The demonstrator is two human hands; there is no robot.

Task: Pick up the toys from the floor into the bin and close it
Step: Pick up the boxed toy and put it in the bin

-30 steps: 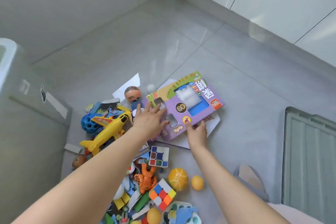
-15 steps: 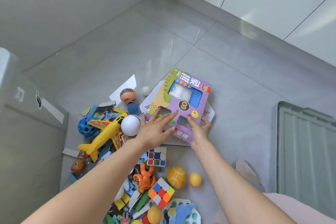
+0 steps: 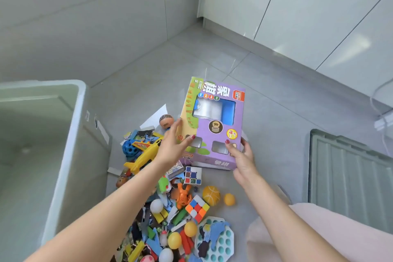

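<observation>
A purple toy box [image 3: 221, 117] with clear windows is lifted off the floor, tilted up toward me. My left hand [image 3: 172, 147] grips its left edge, thumb on the front. My right hand [image 3: 242, 155] grips its lower right corner. Below lies a heap of toys: a yellow plane [image 3: 144, 155], a blue holed ball [image 3: 130, 150], two puzzle cubes [image 3: 196, 208], an orange figure [image 3: 182, 195], small balls [image 3: 229, 199] and foam pieces. The open pale green bin [image 3: 70, 147] stands at the left. Its ribbed lid [image 3: 348, 178] lies on the floor at the right.
Grey tiled floor [image 3: 276, 125] stretches beyond the toys to white wall panels. White paper sheets [image 3: 155, 118] lie under the heap's far side. A teal bubble tray [image 3: 221, 240] sits near the bottom. My knee in pink cloth [image 3: 319, 229] is at the lower right.
Both hands have raised the purple box off the floor and tipped it upright. The view has swung so that the bin's open inside shows at the left.
</observation>
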